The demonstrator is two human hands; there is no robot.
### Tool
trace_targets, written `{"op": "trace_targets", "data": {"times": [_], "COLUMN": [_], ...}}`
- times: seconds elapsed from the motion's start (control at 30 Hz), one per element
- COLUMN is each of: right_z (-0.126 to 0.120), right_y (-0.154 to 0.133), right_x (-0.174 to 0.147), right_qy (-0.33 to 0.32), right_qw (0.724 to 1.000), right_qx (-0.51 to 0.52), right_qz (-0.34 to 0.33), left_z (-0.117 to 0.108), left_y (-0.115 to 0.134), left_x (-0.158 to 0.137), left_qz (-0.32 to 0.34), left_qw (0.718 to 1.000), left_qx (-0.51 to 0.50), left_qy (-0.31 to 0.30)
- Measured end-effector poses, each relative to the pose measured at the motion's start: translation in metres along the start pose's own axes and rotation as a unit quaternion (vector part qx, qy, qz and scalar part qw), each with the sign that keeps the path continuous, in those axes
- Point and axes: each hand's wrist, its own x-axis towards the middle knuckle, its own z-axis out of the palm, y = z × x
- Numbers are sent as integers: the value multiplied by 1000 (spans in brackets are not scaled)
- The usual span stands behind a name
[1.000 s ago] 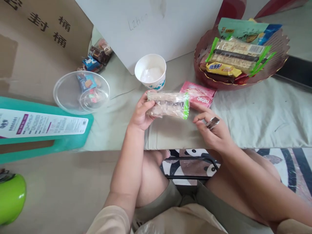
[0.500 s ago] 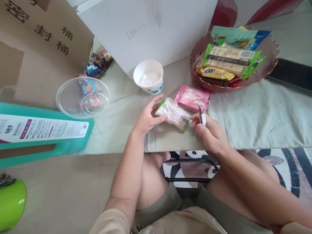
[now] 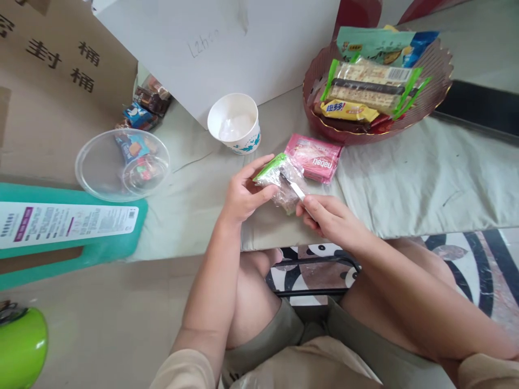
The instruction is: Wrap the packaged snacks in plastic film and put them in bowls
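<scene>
My left hand (image 3: 243, 192) is closed round the left end of a clear-wrapped snack packet (image 3: 284, 199) with green ends, tilted above the table. Between the thumb and fingers of my right hand (image 3: 330, 217) is a small knife (image 3: 298, 190) with a white handle and a dark blade. The blade lies against the wrapper near the packet's green end; whether it has cut through I cannot tell. Just behind the packet lies a pink nabati wafer packet (image 3: 320, 159). A white paper cup (image 3: 245, 141) with a teal leaf pattern stands beyond my left hand.
A scalloped red glass bowl (image 3: 351, 135) holds several wrapped snacks at the back right, with a black flat object (image 3: 478, 111) beside it. Leftward are a clear plastic lid (image 3: 95, 181), small wrapped snacks (image 3: 140, 116), a teal container (image 3: 133, 237) and a cardboard box (image 3: 97, 32).
My right hand has moved left and brought the knife blade onto the wrapper. The packet has tipped in my left hand, its green end turned up. The camera view has shifted slightly.
</scene>
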Motion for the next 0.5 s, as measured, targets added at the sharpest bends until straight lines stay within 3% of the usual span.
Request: {"op": "trace_targets", "data": {"times": [0.17,0.3,0.37,0.5], "right_z": [-6,-20,-29,-45], "right_y": [0,-1,1,13], "right_x": [-6,-11,-12,-11], "right_qy": [-22,-26,19,123], "right_qw": [998,985,959,871], "right_qx": [-49,-172,-280,-465], "right_qz": [17,-1,-26,-104], "left_z": [-12,-28,-33,-36], "left_y": [6,15,15,7], "left_x": [2,2,0,-6], "left_qz": [18,20,-16,-138], "left_qw": [992,979,978,983], "left_qx": [-44,-92,-96,-1], "left_qy": [114,181,182,122]}}
